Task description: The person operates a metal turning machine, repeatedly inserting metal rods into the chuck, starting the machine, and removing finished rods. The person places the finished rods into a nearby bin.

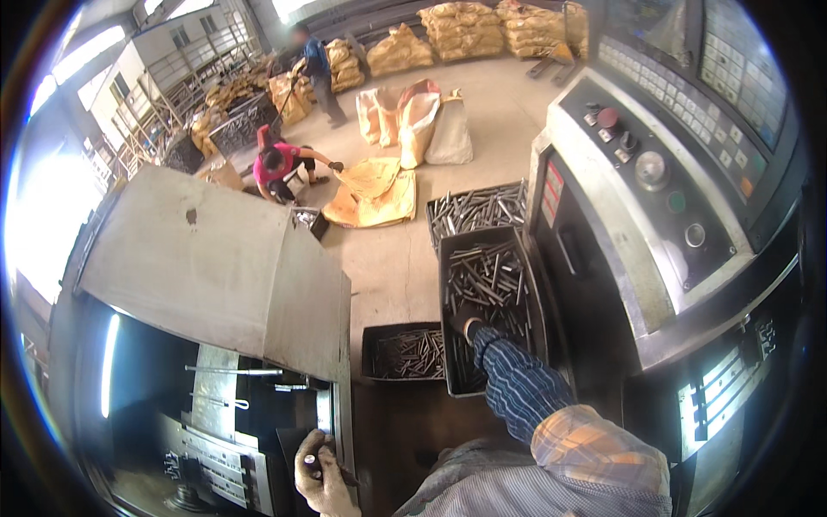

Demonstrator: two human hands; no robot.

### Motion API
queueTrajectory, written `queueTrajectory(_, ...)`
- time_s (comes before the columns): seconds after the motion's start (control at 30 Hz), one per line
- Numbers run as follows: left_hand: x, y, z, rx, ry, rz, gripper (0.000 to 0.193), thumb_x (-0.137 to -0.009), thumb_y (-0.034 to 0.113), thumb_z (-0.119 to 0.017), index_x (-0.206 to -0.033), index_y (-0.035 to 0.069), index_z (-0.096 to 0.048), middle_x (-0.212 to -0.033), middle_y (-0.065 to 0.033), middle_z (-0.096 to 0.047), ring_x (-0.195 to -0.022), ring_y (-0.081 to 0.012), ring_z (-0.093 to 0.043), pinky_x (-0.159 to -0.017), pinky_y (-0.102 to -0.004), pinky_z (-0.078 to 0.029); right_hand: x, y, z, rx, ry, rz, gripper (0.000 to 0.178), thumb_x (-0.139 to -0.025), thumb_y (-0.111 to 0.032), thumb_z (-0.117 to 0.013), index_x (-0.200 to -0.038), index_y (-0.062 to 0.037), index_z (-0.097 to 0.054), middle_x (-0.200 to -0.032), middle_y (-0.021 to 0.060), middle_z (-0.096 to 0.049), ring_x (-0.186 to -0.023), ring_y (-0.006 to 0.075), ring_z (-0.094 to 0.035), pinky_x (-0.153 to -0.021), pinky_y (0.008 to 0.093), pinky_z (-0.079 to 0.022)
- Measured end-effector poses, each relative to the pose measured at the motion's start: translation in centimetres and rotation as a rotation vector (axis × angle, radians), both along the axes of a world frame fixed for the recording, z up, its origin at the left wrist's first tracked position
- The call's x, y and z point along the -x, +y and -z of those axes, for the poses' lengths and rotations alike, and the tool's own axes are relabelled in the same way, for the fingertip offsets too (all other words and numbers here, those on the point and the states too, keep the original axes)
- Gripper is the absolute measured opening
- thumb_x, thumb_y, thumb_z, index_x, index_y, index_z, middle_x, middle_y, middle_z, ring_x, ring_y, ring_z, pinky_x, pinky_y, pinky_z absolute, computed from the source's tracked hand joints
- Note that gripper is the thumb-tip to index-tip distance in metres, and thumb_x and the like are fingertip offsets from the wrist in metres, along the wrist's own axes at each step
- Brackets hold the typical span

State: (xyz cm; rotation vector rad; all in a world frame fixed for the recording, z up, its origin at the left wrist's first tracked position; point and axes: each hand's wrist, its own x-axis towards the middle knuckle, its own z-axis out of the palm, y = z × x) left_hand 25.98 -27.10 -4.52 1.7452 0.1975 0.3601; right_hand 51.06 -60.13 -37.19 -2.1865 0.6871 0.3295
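Note:
My left hand point(326, 482), in a soiled light glove, is closed at the bottom of the view, beside the open machine bay on the left. A short metal rod point(310, 460) shows its bright round end between the fingers. On the right, my other arm, in a striped blue sleeve point(519, 379), stretches forward over a black bin point(444, 284). My right hand point(467, 319), in a dark glove, is down inside that bin by its left wall, against the loose metal rods point(487, 274). Its fingers are too dark and hidden to read.
A low black tray of rods point(405, 353) stands left of the bin; another rod-filled crate point(478, 209) sits beyond it. Machine housings flank me, with a control panel point(655, 172) at right. A crouching person in pink point(276, 165) handles yellow sacks point(370, 198); another person point(319, 73) stands farther back.

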Motion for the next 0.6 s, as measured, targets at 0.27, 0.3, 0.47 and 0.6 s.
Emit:
queueTrajectory(0.27,-3.8,-9.5,1.1,-0.136,-0.072,0.498,0.022,-0.1,0.004,-0.066,-0.122,-0.001,-0.068,-0.111,-0.0136,-0.076,-0.088,-0.0148,-0.071,-0.068,-0.0259,-0.057,15.2,-2.2,-12.1,-0.929,-0.374,-0.004,0.011,-0.096,-0.012,-0.07,-0.092,-0.0027,-0.066,-0.07,0.0032,-0.062,-0.057,0.0109,-0.057,-0.057,0.0277,-0.047)
queueTrajectory(0.3,-4.0,-11.3,1.0,-0.13,-0.039,0.585,0.024,-0.1,0.005,-0.067,-0.123,0.0,-0.069,-0.112,-0.013,-0.076,-0.09,-0.0144,-0.071,-0.071,-0.0263,-0.058,17.6,-3.3,-14.3,-0.878,-0.464,-0.105,0.011,-0.096,-0.012,-0.07,-0.095,-0.0027,-0.065,-0.072,0.003,-0.062,-0.059,0.0104,-0.057,-0.057,0.0276,-0.047)
queueTrajectory(0.47,-3.7,-21.7,-2.2,-0.274,-0.146,1.085,0.032,-0.098,0.009,-0.071,-0.129,0.006,-0.069,-0.117,-0.0106,-0.076,-0.102,-0.0152,-0.073,-0.086,-0.0285,-0.06,30.4,-8.9,-18.8,-0.877,-0.668,-0.206,0.013,-0.095,-0.008,-0.071,-0.106,-0.0035,-0.067,-0.099,0.0015,-0.069,-0.09,0.0097,-0.063,-0.074,0.0276,-0.052)
queueTrajectory(0.6,-2.0,-29.2,0.4,-0.219,-0.322,1.417,0.036,-0.097,0.018,-0.073,-0.133,0.014,-0.069,-0.122,-0.0079,-0.074,-0.105,-0.0204,-0.074,-0.089,-0.0321,-0.061,41.0,-10.9,-25.0,-0.891,-0.645,0.176,0.027,-0.093,-0.001,-0.07,-0.12,-0.0045,-0.069,-0.107,0.0026,-0.07,-0.104,0.0121,-0.065,-0.091,0.0296,-0.054)
